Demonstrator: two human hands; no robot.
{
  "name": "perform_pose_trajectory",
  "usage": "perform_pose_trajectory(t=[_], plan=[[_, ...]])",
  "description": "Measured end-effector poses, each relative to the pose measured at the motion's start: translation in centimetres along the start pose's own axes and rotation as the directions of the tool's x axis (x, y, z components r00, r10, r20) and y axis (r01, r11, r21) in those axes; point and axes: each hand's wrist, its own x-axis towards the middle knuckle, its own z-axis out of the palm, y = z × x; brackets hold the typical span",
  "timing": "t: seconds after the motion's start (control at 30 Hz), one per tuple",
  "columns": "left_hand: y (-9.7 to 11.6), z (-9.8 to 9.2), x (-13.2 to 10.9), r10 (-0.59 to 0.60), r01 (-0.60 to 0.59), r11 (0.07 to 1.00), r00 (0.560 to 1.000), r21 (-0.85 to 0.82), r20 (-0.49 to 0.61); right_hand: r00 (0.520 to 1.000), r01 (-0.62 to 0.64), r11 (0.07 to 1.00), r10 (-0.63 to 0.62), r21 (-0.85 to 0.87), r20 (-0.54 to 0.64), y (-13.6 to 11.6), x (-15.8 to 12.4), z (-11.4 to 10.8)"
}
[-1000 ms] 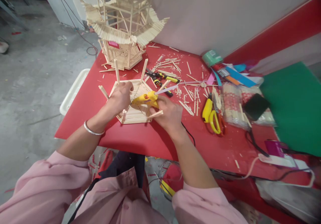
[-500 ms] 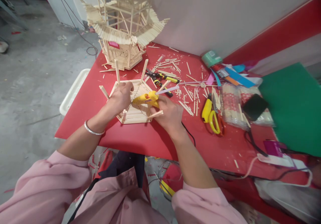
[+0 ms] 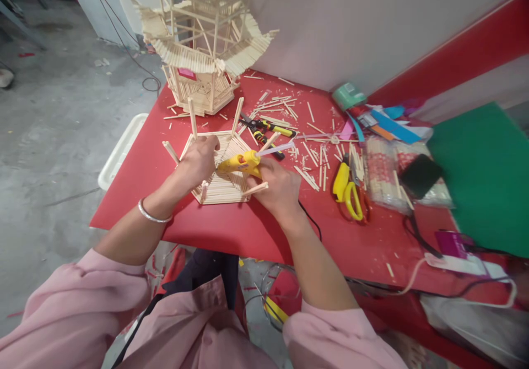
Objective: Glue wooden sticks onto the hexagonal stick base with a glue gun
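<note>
A hexagonal base of pale wooden sticks (image 3: 225, 184), with short posts rising at its corners, lies on the red table (image 3: 231, 228). My left hand (image 3: 197, 161) is closed over the base's left part, fingers curled; what it pinches is hidden. My right hand (image 3: 278, 187) grips a yellow glue gun (image 3: 242, 162), its nozzle aimed left at the base right next to my left fingers. A clear glue stick pokes from the gun's back.
A tall stick-built pagoda model (image 3: 204, 38) stands at the table's far left. Loose sticks (image 3: 308, 154), yellow-handled pliers (image 3: 268, 129), yellow scissors (image 3: 347, 190), a pack of sticks (image 3: 382, 173), coloured paper (image 3: 388, 124) and a green sheet (image 3: 483, 176) lie to the right. A white tray (image 3: 119, 148) sits beside the left edge.
</note>
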Motion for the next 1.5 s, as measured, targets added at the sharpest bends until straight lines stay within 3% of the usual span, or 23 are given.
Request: perform_pose_trajectory(t=[0.8,1.23,1.5], plan=[[0.13,-0.42,-0.01,0.002,-0.002,1.0,0.999,0.005,0.034,1.0,0.027,0.999,-0.027,0.016,0.009,0.16,-0.01,-0.13],[0.11,-0.23,0.02,-0.006,0.006,1.0,1.0,-0.011,-0.008,0.999,0.013,0.998,-0.01,0.058,-0.049,0.0,-0.02,-0.02],[0.08,-0.18,-0.03,-0.001,0.0,1.0,1.0,-0.012,-0.019,1.0,0.019,0.999,-0.019,0.046,-0.011,0.3,-0.09,-0.22]])
